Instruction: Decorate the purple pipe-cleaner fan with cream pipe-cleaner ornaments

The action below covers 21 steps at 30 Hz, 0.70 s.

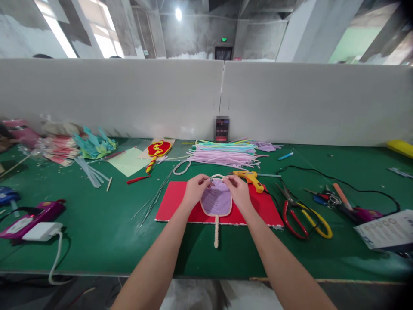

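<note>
A small purple fan (216, 200) made of fuzzy pipe cleaners, edged in cream with a cream handle, lies on a red mat (172, 204) on the green table. My left hand (194, 190) pinches the fan's upper left rim. My right hand (239, 189) pinches the upper right rim, fingers closed on the cream edging. A small grey piece shows between my fingertips at the fan's top. A yellow glue gun (250, 178) lies just behind my right hand.
A pile of pastel pipe cleaners (226, 155) lies behind the mat. Red and yellow-handled pliers and scissors (303, 217) sit to the right with a black cable. Thin wires (155, 196), a red-and-yellow fan (158, 150), teal paper pieces and a purple device (30, 217) lie left. White partitions stand behind.
</note>
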Motion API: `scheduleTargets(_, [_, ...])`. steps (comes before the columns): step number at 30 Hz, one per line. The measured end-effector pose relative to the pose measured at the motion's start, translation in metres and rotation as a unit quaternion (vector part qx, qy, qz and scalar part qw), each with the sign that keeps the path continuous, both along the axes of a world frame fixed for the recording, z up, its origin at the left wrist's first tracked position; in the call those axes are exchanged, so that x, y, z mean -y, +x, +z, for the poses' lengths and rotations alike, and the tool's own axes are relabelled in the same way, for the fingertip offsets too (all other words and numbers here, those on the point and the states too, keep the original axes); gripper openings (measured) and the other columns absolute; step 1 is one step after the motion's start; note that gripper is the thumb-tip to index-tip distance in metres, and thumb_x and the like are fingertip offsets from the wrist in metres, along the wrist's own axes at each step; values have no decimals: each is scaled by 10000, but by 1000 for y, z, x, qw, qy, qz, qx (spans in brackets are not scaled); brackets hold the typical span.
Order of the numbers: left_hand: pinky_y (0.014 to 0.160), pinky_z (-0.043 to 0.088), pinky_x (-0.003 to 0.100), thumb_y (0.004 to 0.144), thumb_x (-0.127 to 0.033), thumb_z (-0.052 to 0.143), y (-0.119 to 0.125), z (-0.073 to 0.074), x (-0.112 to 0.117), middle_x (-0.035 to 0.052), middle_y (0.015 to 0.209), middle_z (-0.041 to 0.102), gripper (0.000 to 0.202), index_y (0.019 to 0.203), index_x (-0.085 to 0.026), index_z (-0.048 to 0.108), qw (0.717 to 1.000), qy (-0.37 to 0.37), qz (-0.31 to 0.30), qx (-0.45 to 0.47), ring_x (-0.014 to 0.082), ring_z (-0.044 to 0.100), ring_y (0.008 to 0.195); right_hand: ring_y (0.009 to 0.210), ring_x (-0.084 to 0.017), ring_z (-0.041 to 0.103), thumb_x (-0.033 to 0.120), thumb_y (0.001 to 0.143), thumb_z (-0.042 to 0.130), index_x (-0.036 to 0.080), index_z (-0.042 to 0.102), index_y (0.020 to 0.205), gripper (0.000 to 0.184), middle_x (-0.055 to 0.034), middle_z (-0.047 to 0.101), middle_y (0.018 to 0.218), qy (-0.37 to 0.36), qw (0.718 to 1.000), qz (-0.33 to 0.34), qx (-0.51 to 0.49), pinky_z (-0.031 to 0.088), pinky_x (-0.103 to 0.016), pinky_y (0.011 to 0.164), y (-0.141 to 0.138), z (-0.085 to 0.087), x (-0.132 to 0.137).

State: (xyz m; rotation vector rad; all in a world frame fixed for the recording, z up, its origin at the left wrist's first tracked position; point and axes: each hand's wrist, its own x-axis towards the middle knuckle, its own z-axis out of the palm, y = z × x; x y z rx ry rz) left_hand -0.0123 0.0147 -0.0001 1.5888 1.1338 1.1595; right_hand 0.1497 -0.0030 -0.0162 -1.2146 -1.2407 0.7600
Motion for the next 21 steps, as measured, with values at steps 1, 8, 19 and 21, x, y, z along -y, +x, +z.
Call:
scheduleTargets(1, [638, 461, 251, 736, -288, 542, 0, 1, 0, 23, 660, 656, 140, 710, -165, 602, 1000, 3, 2, -2, 146, 616, 644, 745, -204, 608, 453, 714, 578, 178, 614, 777, 284, -52, 657, 752, -2, 1000, 1, -4, 457, -323, 703, 0, 0, 0])
scheduleTargets(8, [648, 448, 223, 774, -251, 492, 0, 5, 4, 4, 667, 658, 143, 710, -163, 584, 996, 46, 40, -59, 123, 611, 654, 708, -188, 600, 434, 719, 572, 169, 613, 723, 268, -49, 654, 709, -18, 1000, 17, -12, 444, -295, 674, 1, 1, 0])
scheduleTargets(19, [677, 438, 225, 773, -264, 487, -1, 9, 5, 8, 697, 674, 154, 727, -166, 595, 994, 52, 44, -83, 131, 615, 697, 683, -186, 596, 394, 720, 562, 171, 604, 699, 227, -45, 647, 682, -21, 1000, 20, 2, 441, -291, 652, 1, 2, 0])
scheduleTargets(21, [688, 440, 232, 783, -298, 475, -2, 8, 3, 27, 727, 683, 200, 737, -157, 610, 996, 36, 16, -77, 144, 618, 728, 682, -187, 598, 388, 723, 559, 174, 602, 694, 220, -44, 648, 679, -14, 1000, 19, 6, 445, -292, 654, 2, 2, 0])
